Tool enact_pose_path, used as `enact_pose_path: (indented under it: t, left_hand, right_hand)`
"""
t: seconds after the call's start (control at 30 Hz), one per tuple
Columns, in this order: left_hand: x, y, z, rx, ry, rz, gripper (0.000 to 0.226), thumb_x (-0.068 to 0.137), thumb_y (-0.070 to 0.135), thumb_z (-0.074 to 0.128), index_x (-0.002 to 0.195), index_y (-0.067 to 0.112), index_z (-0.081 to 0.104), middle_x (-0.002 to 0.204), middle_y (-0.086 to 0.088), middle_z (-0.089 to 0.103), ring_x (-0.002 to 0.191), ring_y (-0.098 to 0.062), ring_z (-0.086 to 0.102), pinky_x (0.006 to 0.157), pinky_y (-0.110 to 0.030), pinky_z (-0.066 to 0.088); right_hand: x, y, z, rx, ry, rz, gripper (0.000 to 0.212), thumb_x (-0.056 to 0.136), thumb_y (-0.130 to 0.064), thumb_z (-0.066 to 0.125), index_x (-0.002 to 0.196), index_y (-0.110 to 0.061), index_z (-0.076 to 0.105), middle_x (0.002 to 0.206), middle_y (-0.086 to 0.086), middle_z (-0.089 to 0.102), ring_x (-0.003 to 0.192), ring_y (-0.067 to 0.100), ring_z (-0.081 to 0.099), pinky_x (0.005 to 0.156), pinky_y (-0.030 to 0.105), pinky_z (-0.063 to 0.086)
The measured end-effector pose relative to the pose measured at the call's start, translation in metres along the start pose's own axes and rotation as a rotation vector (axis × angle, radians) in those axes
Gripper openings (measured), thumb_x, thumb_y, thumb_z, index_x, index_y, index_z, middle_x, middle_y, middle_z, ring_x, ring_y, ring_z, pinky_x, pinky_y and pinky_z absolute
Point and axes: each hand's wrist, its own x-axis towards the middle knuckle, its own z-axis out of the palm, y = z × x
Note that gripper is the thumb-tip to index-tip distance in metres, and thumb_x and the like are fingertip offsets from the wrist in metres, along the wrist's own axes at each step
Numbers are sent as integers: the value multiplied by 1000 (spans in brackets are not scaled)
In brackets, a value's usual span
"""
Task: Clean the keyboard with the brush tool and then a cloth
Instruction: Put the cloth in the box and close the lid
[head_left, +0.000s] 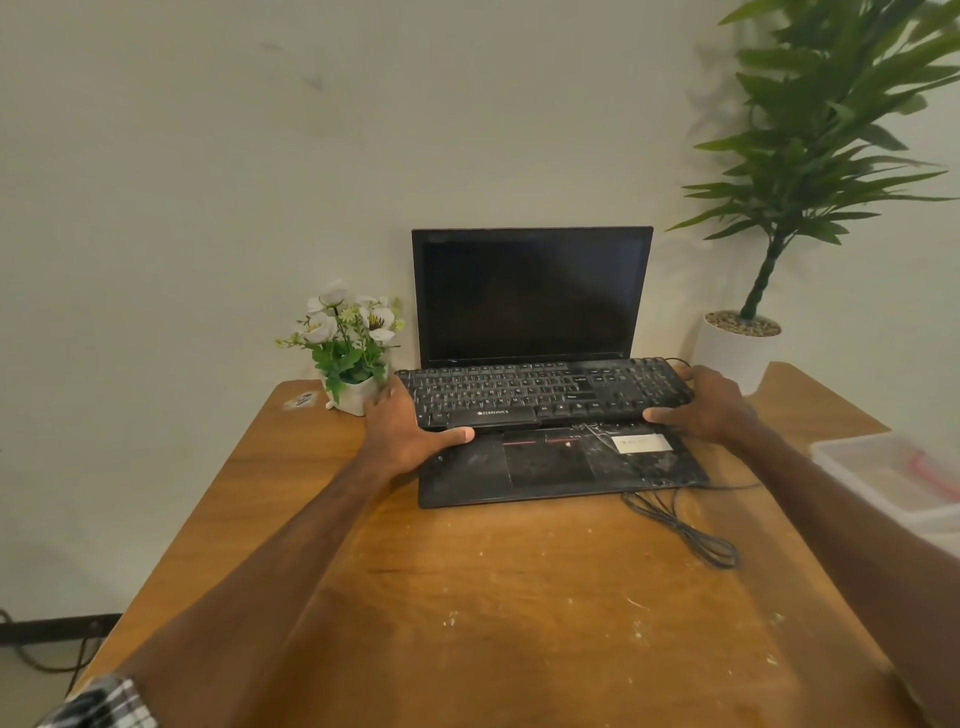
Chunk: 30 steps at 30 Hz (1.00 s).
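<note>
The keyboard, black w/ "ZEBRONICS" on the front edge, lies across the base of an open laptop, covering the laptop's own key area. The laptop screen is dark and upright. The trackpad and palm rest, in front of the keyboard, are scuffed and dusty; a white label sits on the palm rest at right.

Left hand grips the keyboard's left end: thumb laid along the front edge, fingers wrapped behind the side. Right hand grips the right end the same way, thumb on the front edge, fingers curled over the back corner. Both hands are closed on the keyboard; neither holds anything else.

A black cable leaves the keyboard's rear right corner; more cable lies in a loose loop on the wooden table, right of the laptop's front corner. The table surface shows pale specks and scratches.

Misc. items: a small white pot of white flowers stands just beside the left hand, at the table's back-left. A tall green plant in a white pot stands behind the table at right. A clear plastic container sits at the table's right edge; contents cannot be made out. A checked sleeve shows at bottom left.
</note>
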Motion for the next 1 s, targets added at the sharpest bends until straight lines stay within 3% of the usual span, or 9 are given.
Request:
enact_pose_path:
  t: [0.17,0.43,0.6,0.7,0.87,1.0]
  left_hand:
    - [0,1,2,47,-15,-5,146,50,89,77,160,8,24,163,-11,37,151,-36,27,122,-53,33]
    - [-31,9,13,203,67,15,139,73,82,71,161,-6,10,167,-23,23,154,-40,20,126,-48,23]
    - [-52,16,15,231,97,35,126,82,75,69,162,-3,13,168,-24,19,155,-41,16,127,-49,21]
    - [-65,21,15,317,56,111,98,94,70,56,162,6,25,169,-21,20,155,-41,14,127,-50,20]
    - [-72,20,20,475,-27,124,83,106,64,26,167,10,9,173,-20,4,159,-44,1,129,-52,9]
    - [-70,22,16,478,-69,115,77,109,59,16,167,9,7,173,-20,1,158,-44,0,128,-52,8]
  right_hand:
    - [0,1,3,-10,-29,-22,69,80,-35,86,132,-6,50,127,15,62,116,33,58,81,35,45]
    - [-31,0,13,-19,134,-78,64,82,-29,85,131,-4,51,124,17,64,114,34,60,87,37,47]
    - [-61,3,11,-27,142,-138,65,83,-25,83,136,-3,52,126,17,65,117,33,61,97,42,48]
    - [-77,5,6,-27,131,-167,61,85,-23,81,134,-1,53,114,16,69,109,33,64,93,43,51]
    - [-94,10,1,-60,112,-192,66,87,-25,79,141,-2,50,134,16,63,123,34,59,98,43,48]
    - [-103,10,0,-60,94,-197,61,89,-24,76,140,-1,51,132,18,63,121,34,59,92,40,48]
